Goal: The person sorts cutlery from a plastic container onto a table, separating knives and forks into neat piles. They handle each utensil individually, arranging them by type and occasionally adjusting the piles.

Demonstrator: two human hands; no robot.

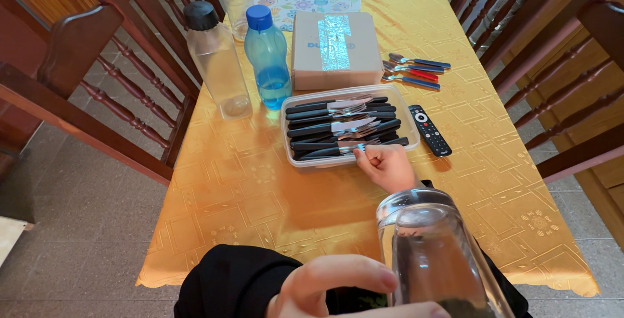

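Observation:
My left hand is at the bottom of the view, wrapped around a clear drinking glass held close to the camera above the near table edge. My right hand reaches past the glass to a clear plastic container full of black-handled cutlery. Its fingertips pinch the metal part of one black-handled piece lying at the container's near side. A black sleeve covers my left forearm.
Table with a yellow cloth. Behind the container are a cardboard box, a blue bottle and two clear bottles. A black remote and loose coloured-handled cutlery lie to the right. Wooden chairs stand on both sides.

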